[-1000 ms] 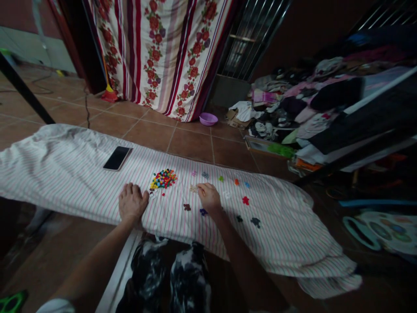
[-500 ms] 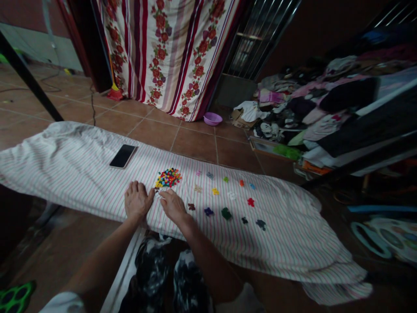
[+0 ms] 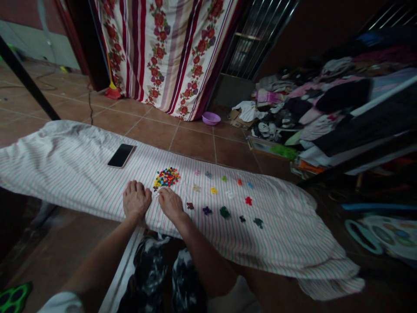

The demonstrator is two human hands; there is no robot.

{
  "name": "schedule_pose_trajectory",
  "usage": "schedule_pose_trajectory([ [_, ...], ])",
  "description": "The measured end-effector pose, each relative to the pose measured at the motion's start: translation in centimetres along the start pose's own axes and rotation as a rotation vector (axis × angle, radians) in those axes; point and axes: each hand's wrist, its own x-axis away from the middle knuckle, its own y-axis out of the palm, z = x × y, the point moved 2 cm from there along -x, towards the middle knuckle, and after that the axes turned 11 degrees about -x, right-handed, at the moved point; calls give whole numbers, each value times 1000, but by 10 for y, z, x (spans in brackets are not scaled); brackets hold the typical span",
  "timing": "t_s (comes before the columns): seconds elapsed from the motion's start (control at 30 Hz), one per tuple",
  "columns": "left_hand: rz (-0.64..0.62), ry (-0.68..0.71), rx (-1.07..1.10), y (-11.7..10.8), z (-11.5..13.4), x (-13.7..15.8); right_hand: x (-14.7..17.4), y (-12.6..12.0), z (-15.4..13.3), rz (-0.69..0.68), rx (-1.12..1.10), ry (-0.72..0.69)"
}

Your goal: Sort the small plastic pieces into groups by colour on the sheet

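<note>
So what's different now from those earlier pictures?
The right hand has moved leftward from the beige pieces to the near side of the mixed pile; whether it took or released a piece is too small to tell. The left hand still rests on the striped cloth, and the phone lies where it was.

Pale sleeves (image 3: pixel 63 303), black-and-white trousers (image 3: pixel 148 263) (rather blotchy)

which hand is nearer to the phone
Left. The left hand lies on the striped cloth, nearer the person than the phone and slightly to its right; the right hand is farther right, beside the pile of colored pieces.
</note>
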Motion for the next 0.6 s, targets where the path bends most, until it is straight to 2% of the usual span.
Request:
schedule_pose_trajectory([
  [0.37, 22, 5, -12, -7, 2, 2, 17, -2, 10, 39, -124, -8],
  [0.6, -33, 12, -15, -11, 3, 1, 30, -28, 34, 168, -216, -20],
])
